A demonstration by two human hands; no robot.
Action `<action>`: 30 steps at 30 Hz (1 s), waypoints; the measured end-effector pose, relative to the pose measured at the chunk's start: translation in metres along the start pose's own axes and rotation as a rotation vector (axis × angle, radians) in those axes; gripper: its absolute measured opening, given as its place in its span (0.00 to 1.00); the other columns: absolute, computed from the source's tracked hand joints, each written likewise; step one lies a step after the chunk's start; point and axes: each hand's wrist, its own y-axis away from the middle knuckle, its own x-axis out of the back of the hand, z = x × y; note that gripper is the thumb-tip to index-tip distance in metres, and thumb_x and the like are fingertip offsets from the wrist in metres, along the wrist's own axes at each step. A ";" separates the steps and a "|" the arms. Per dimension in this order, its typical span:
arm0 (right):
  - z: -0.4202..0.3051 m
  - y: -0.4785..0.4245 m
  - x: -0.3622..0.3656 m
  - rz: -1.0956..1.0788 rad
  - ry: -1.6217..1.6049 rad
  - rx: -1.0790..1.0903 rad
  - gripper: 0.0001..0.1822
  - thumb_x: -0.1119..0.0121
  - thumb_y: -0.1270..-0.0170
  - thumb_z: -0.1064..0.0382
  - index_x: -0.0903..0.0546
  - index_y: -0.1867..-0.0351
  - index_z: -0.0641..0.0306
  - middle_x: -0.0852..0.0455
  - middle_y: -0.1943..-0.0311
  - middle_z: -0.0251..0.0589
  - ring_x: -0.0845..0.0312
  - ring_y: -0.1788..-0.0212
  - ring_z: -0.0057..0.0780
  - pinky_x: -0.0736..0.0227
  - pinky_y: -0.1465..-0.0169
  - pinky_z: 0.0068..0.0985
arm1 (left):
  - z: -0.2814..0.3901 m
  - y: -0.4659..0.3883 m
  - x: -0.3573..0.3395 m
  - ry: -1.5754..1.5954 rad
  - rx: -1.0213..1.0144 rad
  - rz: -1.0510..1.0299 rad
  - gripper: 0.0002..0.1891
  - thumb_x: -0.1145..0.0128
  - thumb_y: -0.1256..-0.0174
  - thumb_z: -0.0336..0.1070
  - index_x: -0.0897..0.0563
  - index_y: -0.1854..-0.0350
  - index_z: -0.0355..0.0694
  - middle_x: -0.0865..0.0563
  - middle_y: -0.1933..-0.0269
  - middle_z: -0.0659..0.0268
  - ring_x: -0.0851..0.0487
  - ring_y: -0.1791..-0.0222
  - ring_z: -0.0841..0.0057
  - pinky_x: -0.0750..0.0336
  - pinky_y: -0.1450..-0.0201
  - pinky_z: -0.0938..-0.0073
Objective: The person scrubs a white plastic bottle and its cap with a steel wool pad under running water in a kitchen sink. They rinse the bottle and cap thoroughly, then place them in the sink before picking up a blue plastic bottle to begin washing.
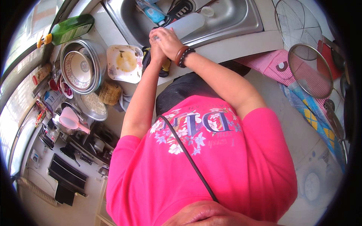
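My two hands meet over the front left part of the steel sink (pixel 226 29). My right hand (pixel 168 39) lies across my left hand (pixel 157 50), its fingers curled at the near end of a translucent white plastic bottle (pixel 188 25). That end is hidden by the fingers. The bottle slants away to the right over the basin. What my left fingers hold is covered by the right hand. Black and yellow cloth (pixel 165 69) shows under my left wrist. Beyond the bottle, a blue bottle (pixel 154 14) and a small white plastic cap (pixel 208 11) are in the basin.
A soiled square dish (pixel 124 63) stands left of my left forearm, beside nested bowls (pixel 77 67) and a brown scrubbing sponge (pixel 111 92). A green detergent bottle (pixel 72 29) lies towards the window in view. Wire strainers (pixel 298 22) hang at the right.
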 end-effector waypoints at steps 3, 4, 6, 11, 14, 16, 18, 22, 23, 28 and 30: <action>0.013 -0.011 0.014 -0.117 0.065 0.091 0.12 0.50 0.37 0.66 0.22 0.53 0.54 0.21 0.47 0.40 0.27 0.42 0.38 0.41 0.36 0.44 | 0.019 -0.003 0.007 0.263 0.215 0.000 0.42 0.29 0.48 0.41 0.41 0.34 0.34 0.26 0.42 0.44 0.21 0.44 0.58 0.23 0.44 0.60; 0.047 -0.018 0.012 -0.106 0.044 0.060 0.13 0.48 0.38 0.66 0.21 0.53 0.53 0.19 0.49 0.41 0.25 0.45 0.39 0.39 0.37 0.42 | 0.057 -0.011 0.026 0.225 0.302 -0.059 0.41 0.28 0.49 0.40 0.40 0.37 0.34 0.26 0.43 0.45 0.17 0.53 0.62 0.16 0.62 0.66; 0.089 -0.026 0.033 -0.059 0.322 -0.060 0.12 0.49 0.39 0.64 0.16 0.57 0.55 0.14 0.55 0.40 0.21 0.49 0.39 0.33 0.43 0.38 | 0.066 -0.005 0.034 0.239 0.355 -0.103 0.43 0.25 0.54 0.42 0.39 0.39 0.34 0.26 0.44 0.43 0.21 0.47 0.54 0.24 0.48 0.62; 0.067 -0.019 0.014 0.012 0.260 -0.153 0.11 0.48 0.38 0.64 0.16 0.58 0.54 0.15 0.54 0.41 0.22 0.48 0.39 0.34 0.40 0.39 | 0.054 -0.011 0.024 0.257 0.380 -0.098 0.46 0.23 0.60 0.44 0.39 0.39 0.35 0.24 0.48 0.42 0.24 0.44 0.52 0.28 0.42 0.61; 0.006 -0.011 0.003 -0.079 0.077 0.089 0.13 0.51 0.34 0.63 0.20 0.51 0.57 0.19 0.49 0.45 0.26 0.46 0.45 0.35 0.39 0.38 | 0.016 -0.007 0.006 0.112 0.175 -0.113 0.46 0.24 0.59 0.45 0.38 0.40 0.33 0.23 0.48 0.42 0.20 0.49 0.53 0.25 0.46 0.62; 0.015 -0.013 0.005 -0.130 0.057 0.136 0.12 0.51 0.34 0.63 0.20 0.52 0.56 0.19 0.49 0.45 0.26 0.46 0.46 0.35 0.39 0.38 | 0.042 -0.009 0.017 0.213 0.335 -0.079 0.45 0.24 0.58 0.46 0.37 0.40 0.30 0.22 0.49 0.42 0.17 0.53 0.55 0.21 0.53 0.63; 0.062 -0.024 0.020 -0.056 0.264 -0.012 0.12 0.47 0.38 0.65 0.17 0.55 0.54 0.15 0.54 0.42 0.21 0.48 0.42 0.31 0.41 0.39 | 0.081 -0.013 0.043 0.431 0.593 -0.130 0.45 0.24 0.55 0.47 0.36 0.41 0.26 0.20 0.50 0.43 0.14 0.60 0.62 0.17 0.69 0.69; 0.183 -0.034 0.080 -0.215 0.491 -0.712 0.17 0.51 0.33 0.61 0.19 0.45 0.52 0.16 0.47 0.42 0.21 0.43 0.41 0.28 0.40 0.38 | 0.089 -0.014 0.042 0.488 0.593 -0.044 0.45 0.24 0.53 0.47 0.36 0.41 0.23 0.20 0.51 0.45 0.14 0.61 0.64 0.16 0.75 0.70; 0.164 -0.044 0.082 -0.286 0.424 -0.761 0.17 0.50 0.35 0.61 0.18 0.47 0.48 0.16 0.47 0.42 0.21 0.43 0.41 0.29 0.39 0.36 | 0.084 -0.014 0.041 0.510 0.656 -0.027 0.44 0.24 0.53 0.47 0.35 0.42 0.23 0.20 0.50 0.45 0.14 0.61 0.64 0.16 0.76 0.69; 0.093 -0.023 0.019 0.005 0.511 -0.189 0.11 0.47 0.39 0.63 0.14 0.59 0.55 0.14 0.56 0.42 0.21 0.48 0.39 0.30 0.44 0.38 | 0.082 -0.026 0.040 0.634 0.811 0.002 0.39 0.35 0.42 0.58 0.27 0.49 0.18 0.18 0.56 0.43 0.14 0.59 0.59 0.17 0.78 0.66; 0.023 -0.016 0.005 -0.025 0.156 -0.104 0.14 0.53 0.34 0.64 0.21 0.51 0.60 0.18 0.49 0.46 0.26 0.43 0.44 0.36 0.38 0.42 | 0.047 -0.026 0.021 0.484 0.866 0.030 0.41 0.44 0.37 0.64 0.26 0.50 0.18 0.17 0.58 0.42 0.13 0.62 0.56 0.18 0.79 0.66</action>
